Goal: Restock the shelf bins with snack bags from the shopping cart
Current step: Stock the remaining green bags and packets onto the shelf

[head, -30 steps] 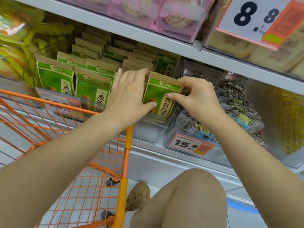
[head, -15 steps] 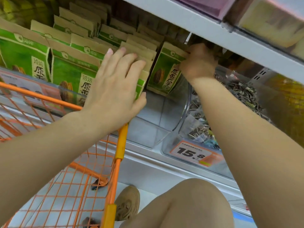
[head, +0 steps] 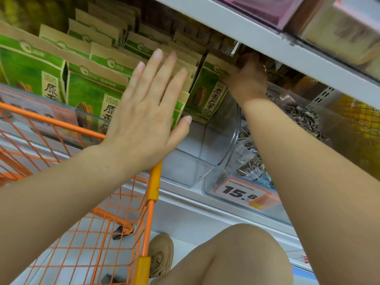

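Rows of green and tan snack bags (head: 90,93) stand upright in a clear shelf bin (head: 197,161). My left hand (head: 148,112) lies flat with straight fingers against the front of one row, pressing the bags back. My right hand (head: 248,79) reaches deep under the upper shelf and grips the top right corner of a single green bag (head: 207,93), which stands tilted at the right end of the bin. Its fingertips are hidden in shadow. The orange shopping cart (head: 82,202) stands below left, with no bags visible in its basket.
A neighbouring clear bin (head: 232,194) of striped sunflower seed packs carries a 15.8 price tag (head: 240,192). The white upper shelf edge (head: 267,36) hangs low over my right hand. My knee (head: 232,256) and a tan shoe (head: 160,256) are below.
The view moved closer and lower. My right hand pushed the green bag from the bin's front deeper in under the upper shelf. My left hand flattened against the row of bags.
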The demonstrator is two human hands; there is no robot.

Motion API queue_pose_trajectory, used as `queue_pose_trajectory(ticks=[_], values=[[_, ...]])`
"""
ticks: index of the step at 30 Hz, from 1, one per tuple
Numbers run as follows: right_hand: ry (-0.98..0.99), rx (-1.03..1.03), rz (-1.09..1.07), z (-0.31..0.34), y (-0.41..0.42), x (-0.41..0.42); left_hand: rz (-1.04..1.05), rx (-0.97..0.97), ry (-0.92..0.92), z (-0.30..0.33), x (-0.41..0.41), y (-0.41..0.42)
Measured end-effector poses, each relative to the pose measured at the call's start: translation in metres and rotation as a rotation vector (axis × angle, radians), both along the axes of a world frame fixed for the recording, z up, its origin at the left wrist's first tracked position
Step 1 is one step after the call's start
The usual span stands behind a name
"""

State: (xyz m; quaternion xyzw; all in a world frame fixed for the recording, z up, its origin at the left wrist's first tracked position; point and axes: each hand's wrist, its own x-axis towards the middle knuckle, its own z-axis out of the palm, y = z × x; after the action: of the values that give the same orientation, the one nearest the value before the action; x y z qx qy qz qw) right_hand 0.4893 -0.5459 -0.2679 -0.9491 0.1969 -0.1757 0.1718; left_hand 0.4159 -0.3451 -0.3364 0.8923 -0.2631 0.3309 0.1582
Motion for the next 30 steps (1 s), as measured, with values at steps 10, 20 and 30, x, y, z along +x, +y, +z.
queue_pose_trajectory(ticks=[10, 20, 30], values=[[0.07, -0.007, 0.251, 0.027, 0.055, -0.097, -0.087, 0.166, -0.011, 0.015, -0.043, 0.063], [0.092, -0.046, 0.667, -0.002, 0.13, -0.199, -0.087, 0.43, 0.256, 0.014, -0.083, 0.2], [-0.025, -0.212, 0.488, 0.008, 0.1, -0.181, -0.026, 0.339, 0.446, -0.01, -0.08, 0.233]])
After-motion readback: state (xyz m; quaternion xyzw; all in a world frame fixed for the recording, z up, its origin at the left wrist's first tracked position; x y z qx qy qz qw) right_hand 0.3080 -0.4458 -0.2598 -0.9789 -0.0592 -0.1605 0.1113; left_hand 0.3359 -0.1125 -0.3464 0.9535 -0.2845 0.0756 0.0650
